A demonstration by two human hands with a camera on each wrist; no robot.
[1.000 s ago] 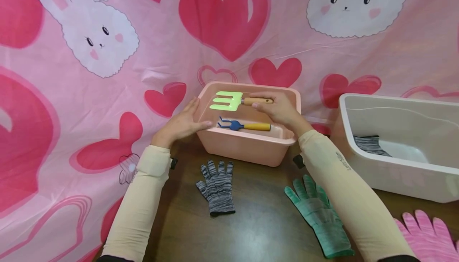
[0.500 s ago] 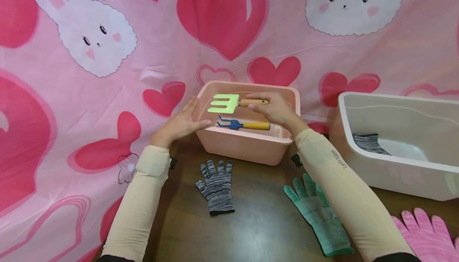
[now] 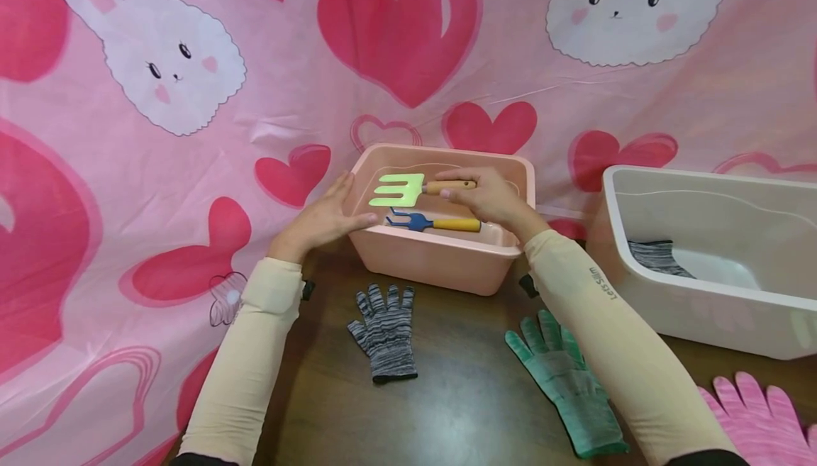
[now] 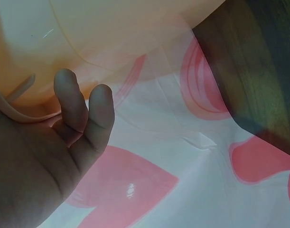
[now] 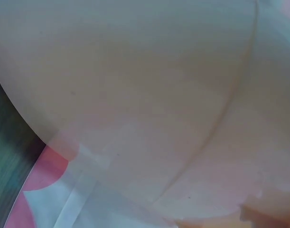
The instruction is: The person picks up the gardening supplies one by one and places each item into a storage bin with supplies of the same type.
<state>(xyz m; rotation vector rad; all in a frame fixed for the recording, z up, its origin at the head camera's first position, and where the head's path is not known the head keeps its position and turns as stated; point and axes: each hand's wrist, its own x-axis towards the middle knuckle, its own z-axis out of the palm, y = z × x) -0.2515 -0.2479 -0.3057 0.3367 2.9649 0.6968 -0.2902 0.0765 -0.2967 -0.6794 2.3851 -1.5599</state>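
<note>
A lime-green hand fork with a wooden handle (image 3: 402, 190) is held over the pink tub (image 3: 440, 262) by my right hand (image 3: 488, 196), thumb and fingers on the handle. Its prongs point left. Below it, inside the tub, lies a blue three-pronged cultivator with a yellow handle (image 3: 456, 225). My left hand (image 3: 313, 228) holds the tub's near left corner, thumb over the rim and fingers along the left side. In the left wrist view, two bent fingers (image 4: 101, 111) show beside the tub wall. The right wrist view shows mostly blurred tub wall (image 5: 135, 95).
On the brown table (image 3: 459, 395) lie a grey striped glove (image 3: 389, 338), a green glove (image 3: 571, 388) and a pink glove (image 3: 759, 416). To the right, a white tub (image 3: 702, 310) contains another grey striped glove (image 3: 660, 257). A heart-patterned sheet (image 3: 287, 47) hangs behind.
The green hand fork, in my right hand, has moved slightly down the view and left, nearer the blue cultivator. My left hand stays on the tub's corner.
</note>
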